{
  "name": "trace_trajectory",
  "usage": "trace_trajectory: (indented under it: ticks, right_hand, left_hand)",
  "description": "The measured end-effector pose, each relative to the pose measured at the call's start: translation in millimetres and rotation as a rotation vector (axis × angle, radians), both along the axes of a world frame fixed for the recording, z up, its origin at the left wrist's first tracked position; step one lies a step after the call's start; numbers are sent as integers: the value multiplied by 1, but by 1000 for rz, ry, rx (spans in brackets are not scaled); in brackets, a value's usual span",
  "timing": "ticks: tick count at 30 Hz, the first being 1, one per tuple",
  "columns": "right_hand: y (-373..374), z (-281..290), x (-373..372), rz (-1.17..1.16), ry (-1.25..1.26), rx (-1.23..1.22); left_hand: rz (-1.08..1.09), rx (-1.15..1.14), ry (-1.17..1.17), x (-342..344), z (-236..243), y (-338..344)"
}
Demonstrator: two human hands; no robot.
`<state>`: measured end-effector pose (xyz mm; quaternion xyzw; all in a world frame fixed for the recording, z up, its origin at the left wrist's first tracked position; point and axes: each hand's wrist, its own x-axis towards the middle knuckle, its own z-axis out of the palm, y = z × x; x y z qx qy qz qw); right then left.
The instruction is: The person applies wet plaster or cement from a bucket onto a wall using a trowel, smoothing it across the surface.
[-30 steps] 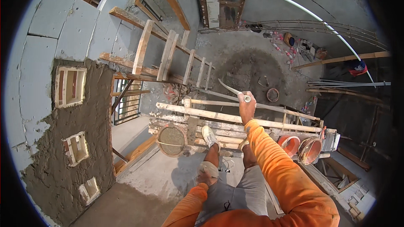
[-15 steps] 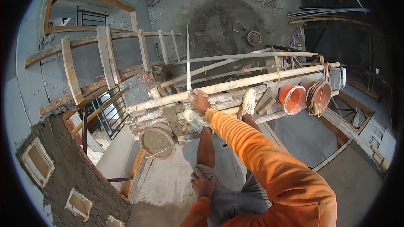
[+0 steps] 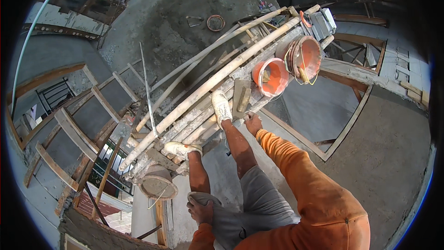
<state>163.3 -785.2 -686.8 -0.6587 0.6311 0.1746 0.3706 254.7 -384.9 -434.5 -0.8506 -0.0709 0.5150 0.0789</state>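
Observation:
My left hand (image 3: 201, 211) rests on my left knee over the grey shorts, fingers apart, holding no tool. My right hand (image 3: 253, 123) is low beside the outer edge of the pole scaffold (image 3: 196, 120). Its fingers look curled; whatever they may hold is hidden. Just beyond it lies a plastering float (image 3: 242, 99) with a wooden handle, flat on the planks next to my right shoe. An orange-red bucket (image 3: 272, 78) stands a little farther right of the float. A mortar-filled bucket (image 3: 158, 186) sits by the scaffold's left end.
Stacked buckets (image 3: 306, 58) stand at the scaffold's right end. A long bamboo rail (image 3: 226, 71) runs along its far side, with a thin upright stick (image 3: 148, 90) by it. Far below, the floor holds a round tub (image 3: 215, 23). Wooden ladder-like framing (image 3: 76, 132) is at left.
My right hand has let go of the bamboo rail and moved right, down beside the float. The view has turned, so the scaffold now slants up to the right. My left hand stays on the knee.

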Motion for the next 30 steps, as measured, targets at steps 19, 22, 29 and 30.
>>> trace_trajectory:
  ticks: [19, 22, 29, 30]
  right_hand:
    - [-417, 24, -115, 453, 273, -640]
    - [-425, 5, -139, 263, 419, -250]
    - [-451, -27, -179, 440, 581, -349]
    - [-459, -18, -180, 507, 611, -333]
  left_hand:
    - [-173, 127, -23, 23, -23, -46]
    - [-124, 153, -1, 33, -20, -60]
    - [-64, 165, 72, 40, -16, -60]
    - [-14, 176, 104, 41, -15, -59]
